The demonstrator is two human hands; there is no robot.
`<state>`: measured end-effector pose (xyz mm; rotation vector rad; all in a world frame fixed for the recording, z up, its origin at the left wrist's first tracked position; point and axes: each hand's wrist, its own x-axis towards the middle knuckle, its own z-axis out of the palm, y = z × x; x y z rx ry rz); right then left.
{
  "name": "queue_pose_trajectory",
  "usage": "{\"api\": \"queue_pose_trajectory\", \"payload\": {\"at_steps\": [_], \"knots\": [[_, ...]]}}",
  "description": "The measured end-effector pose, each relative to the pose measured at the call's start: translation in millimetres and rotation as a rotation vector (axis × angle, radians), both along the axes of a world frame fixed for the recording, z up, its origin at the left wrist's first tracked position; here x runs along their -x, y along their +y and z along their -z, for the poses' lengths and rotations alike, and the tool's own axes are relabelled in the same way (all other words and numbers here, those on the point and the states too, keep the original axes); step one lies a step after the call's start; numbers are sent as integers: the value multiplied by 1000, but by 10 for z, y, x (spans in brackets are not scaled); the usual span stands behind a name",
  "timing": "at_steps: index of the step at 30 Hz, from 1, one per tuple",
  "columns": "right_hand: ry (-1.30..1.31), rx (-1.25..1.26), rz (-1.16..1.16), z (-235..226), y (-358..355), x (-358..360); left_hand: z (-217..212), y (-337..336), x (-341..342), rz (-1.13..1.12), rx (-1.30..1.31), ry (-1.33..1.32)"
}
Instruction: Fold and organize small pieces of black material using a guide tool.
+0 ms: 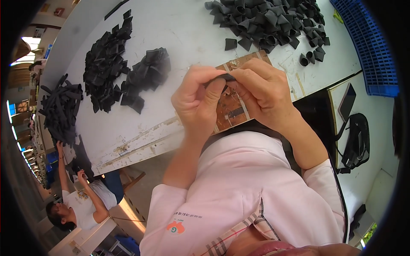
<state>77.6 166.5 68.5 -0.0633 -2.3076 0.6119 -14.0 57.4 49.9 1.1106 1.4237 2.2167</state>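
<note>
Between my two hands, over the table's front edge, is a small dark grey fabric piece (pixel 223 78). My left hand (pixel 197 97) pinches one end between thumb and fingers. The other end is in the fingertips of my right hand (pixel 265 90). Part of the piece is hidden behind the fingers. Beneath both hands lies a brown wooden board (pixel 232 114) with pale tape strips and scuffs. Left of my left hand, a loose cluster of dark fabric pieces (pixel 147 70) rests on the white table (pixel 141 117).
Dark fabric piles lie farther left (pixel 104 68), with long dark strips (pixel 62 109) beyond. Rolled, tube-like dark pieces (pixel 269 21) are heaped at the far right. A blue plastic basket (pixel 369 51), a phone (pixel 347 102) and a black bag (pixel 358 141) are rightward. A co-worker (pixel 87 200) handles dark fabric at left.
</note>
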Motion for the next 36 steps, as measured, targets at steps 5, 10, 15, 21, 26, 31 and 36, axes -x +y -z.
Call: {"api": "queue_pose_trajectory", "payload": {"at_steps": [5,10,15,21,26,31,36], "knots": [[-56,509,-84,-86,-16,-83,-117,-86,-74,-101,128,-190],[-37,628,-104,7,4,-72,-328,10,42,-222,228,557],[-71,708,-136,83,-16,-67,-336,19,-77,-230,273,311],[-53,671,-133,125,-42,-36,-189,-42,23,-168,272,321],[-75,457,-76,121,-51,-34,-71,-79,86,-130,269,318],[-57,311,-17,183,-28,7,30,-29,94,-120,259,273],[-119,797,-123,-181,267,71,260,-100,82,-225,289,-90]]}}
